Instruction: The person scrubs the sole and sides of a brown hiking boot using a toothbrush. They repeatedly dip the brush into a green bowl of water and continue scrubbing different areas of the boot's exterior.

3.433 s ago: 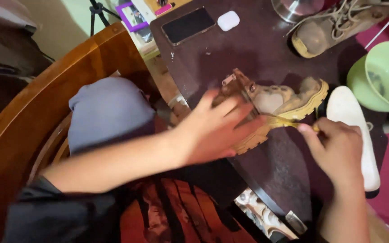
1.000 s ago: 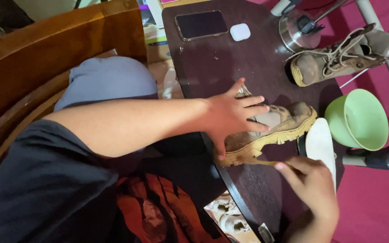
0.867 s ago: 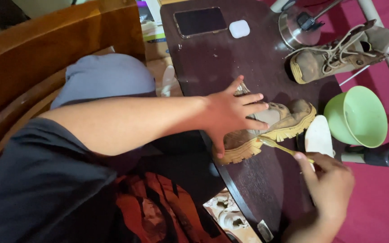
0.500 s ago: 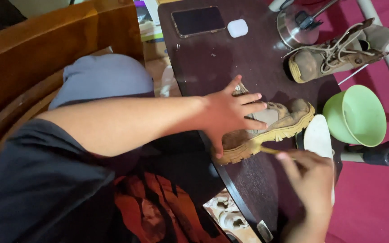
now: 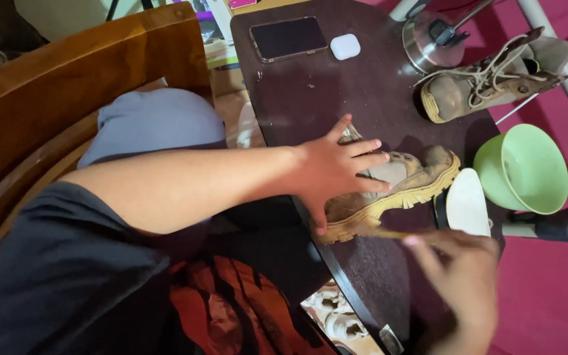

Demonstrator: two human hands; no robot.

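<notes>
A tan boot (image 5: 407, 186) lies on its side on the dark table (image 5: 310, 98), its yellowish sole toward me. My left hand (image 5: 338, 172) presses flat on the boot's upper, fingers spread and thumb at the sole's edge, holding it down. My right hand (image 5: 463, 276) is blurred just below the sole and pinches a thin yellow stick (image 5: 389, 233), whose tip lies against the sole's rim.
A second tan boot (image 5: 488, 79) stands at the table's far right by a metal lid (image 5: 428, 39). A green bowl (image 5: 527, 167) and a white insole-shaped piece (image 5: 467, 205) sit right of the boot. A phone (image 5: 288, 37) and white case (image 5: 345, 46) lie farther back. A wooden chair back (image 5: 67, 85) is at left.
My right hand has swept back and forth along the sole with the stick and now sits slightly lower. My left hand has stayed on the boot.
</notes>
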